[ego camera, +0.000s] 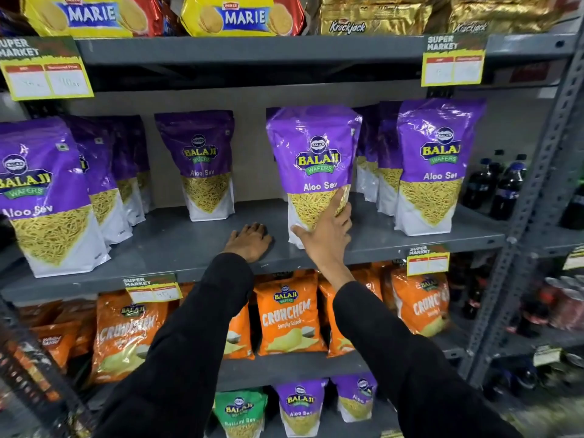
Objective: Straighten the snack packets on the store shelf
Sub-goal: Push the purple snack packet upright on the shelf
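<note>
The fingers (252, 230) of the left hand (248, 241) lie flat and spread on the bare grey shelf (177, 238), palm down, holding nothing; the fingers of the right hand (328, 235) wrap the lower front and right edge of a purple packet (313, 159), with the thumb (298, 230) pressed at its bottom left corner. Both arms wear black sleeves (196, 336).

Going from the left along this shelf: a large purple packet (41, 191) stands at the front edge, leaning a little to the left, with a row of like packets (120, 172) lined up behind it toward the back wall. Next comes a single packet (202, 165) standing upright, set back near the wall and apart from its neighbours. The left hand rests between it and the gripped packet, close to the shelf's front edge. The gripped packet stands near the front, tilted slightly. Just to its right, several packets (376, 159) stand behind one another, and another front packet (436, 165) stands upright at the right end. Dark bottles (502, 184) stand past the shelf post.

Above, yellow biscuit packs (240, 17) and gold packs (373, 17) fill the upper shelf, with price tags (453, 63) clipped to its edge. Below, orange chip bags (290, 311) stand in a row.
</note>
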`<state>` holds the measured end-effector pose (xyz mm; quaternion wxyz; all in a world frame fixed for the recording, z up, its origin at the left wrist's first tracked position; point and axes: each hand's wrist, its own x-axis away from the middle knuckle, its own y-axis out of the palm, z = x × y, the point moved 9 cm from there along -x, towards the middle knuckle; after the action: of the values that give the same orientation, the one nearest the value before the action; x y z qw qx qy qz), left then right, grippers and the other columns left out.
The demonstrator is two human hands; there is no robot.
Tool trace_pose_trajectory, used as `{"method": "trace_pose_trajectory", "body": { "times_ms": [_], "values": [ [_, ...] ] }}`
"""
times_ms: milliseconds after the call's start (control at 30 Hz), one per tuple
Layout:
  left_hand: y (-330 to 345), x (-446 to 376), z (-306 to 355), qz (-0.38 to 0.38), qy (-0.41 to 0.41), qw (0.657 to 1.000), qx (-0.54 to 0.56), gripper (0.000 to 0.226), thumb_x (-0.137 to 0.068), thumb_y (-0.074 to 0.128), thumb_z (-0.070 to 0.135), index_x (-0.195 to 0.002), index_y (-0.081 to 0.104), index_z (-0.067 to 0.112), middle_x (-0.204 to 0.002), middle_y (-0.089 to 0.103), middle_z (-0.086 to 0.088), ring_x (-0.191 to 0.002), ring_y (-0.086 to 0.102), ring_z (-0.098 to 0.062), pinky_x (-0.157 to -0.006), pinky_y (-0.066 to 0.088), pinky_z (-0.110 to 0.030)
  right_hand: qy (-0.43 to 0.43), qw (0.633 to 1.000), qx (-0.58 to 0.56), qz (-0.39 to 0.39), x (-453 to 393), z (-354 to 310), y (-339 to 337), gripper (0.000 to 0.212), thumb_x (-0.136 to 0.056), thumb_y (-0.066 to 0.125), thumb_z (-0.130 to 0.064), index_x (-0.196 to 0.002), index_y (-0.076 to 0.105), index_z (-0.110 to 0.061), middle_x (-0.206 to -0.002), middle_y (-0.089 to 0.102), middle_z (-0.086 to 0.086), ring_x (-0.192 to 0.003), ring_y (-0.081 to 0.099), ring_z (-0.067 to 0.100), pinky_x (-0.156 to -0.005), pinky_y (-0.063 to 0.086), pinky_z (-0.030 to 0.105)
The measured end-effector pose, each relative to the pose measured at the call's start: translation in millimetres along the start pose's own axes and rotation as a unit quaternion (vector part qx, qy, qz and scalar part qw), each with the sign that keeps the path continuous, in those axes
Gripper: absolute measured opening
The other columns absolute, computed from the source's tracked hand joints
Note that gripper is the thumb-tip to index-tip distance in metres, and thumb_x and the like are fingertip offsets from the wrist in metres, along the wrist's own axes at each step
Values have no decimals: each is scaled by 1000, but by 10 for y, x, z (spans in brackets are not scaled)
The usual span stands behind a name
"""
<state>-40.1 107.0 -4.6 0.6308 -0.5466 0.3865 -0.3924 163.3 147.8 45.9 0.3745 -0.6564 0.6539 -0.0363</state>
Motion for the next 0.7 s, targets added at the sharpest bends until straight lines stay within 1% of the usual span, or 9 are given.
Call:
{"method": "trace_pose_trajectory", "body": {
  "times_ms": [133, 300, 500, 600, 700],
  "values": [
    [2, -8, -16, 8, 10, 1000, -23, 51, -102, 24, 42, -143, 44, 17, -154, 37, -9, -142, 34, -30, -113, 28, -51, 11, 1000, 7, 8, -37, -2, 13, 133, -76, 86, -46, -159, -14, -18, -163, 9, 26, -148, 20, 46, -108, 35, 67],
    [-5, 2, -16, 11, 20, 999, -23, 48, -102, 25, 41, -139, 45, 18, -148, 42, -9, -138, 38, -29, -111, 31, -51, 22, 999, 24, 31, -38, -24, 12, 132, -76, 85, -47, -160, -12, -17, -162, 12, 26, -146, 24, 45, -105, 39, 64],
    [9, 29, -5, 16, 24, 999, -18, 48, -102, 25, 40, -140, 44, 17, -152, 40, -8, -140, 37, -28, -113, 29, -50, 35, 999, 25, 33, -85, 25, 40, 134, -75, 86, -49, -160, -13, -17, -162, 10, 27, -146, 23, 46, -104, 38, 65],
    [-5, 15, -19, 23, 21, 999, -11, 49, -102, 26, 42, -140, 45, 17, -152, 41, -7, -140, 37, -27, -113, 29, -49, 31, 999, 13, 18, -158, 40, 53, 133, -74, 87, -47, -160, -11, -18, -162, 10, 26, -146, 22, 46, -105, 36, 67],
    [-13, 14, -13, 26, 16, 1000, -8, 50, -102, 26, 43, -141, 43, 17, -153, 40, -7, -140, 37, -27, -114, 29, -49, 31, 999, 11, 26, -162, 20, 55, 133, -73, 88, -45, -160, -11, -19, -161, 12, 26, -146, 22, 46, -105, 36, 66]
  ]
}}
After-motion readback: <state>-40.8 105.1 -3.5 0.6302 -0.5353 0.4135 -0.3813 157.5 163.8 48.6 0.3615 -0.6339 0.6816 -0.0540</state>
